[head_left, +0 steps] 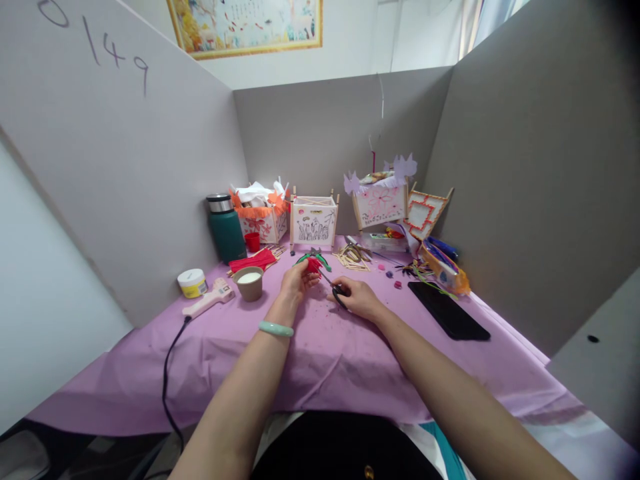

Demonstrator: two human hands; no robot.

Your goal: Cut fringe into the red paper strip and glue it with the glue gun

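My left hand (296, 280) pinches a small red piece (313, 265) just above the purple tablecloth (320, 360). A green bangle (276, 329) sits on that wrist. My right hand (356, 297) grips black-handled scissors (336, 288), whose blades point up and left to the red piece. Green-handled pliers (316, 255) lie on the cloth just behind the red piece.
Behind stand a green flask (226, 227), three paper-and-stick lantern boxes (314, 222), red strips (253, 261) and loose sticks (353, 257). At left are a glue gun (209, 299) with its black cord, a cup of white glue (249, 282) and a yellow jar (193, 283). A black phone (447, 311) lies right. Grey partition walls enclose the table.
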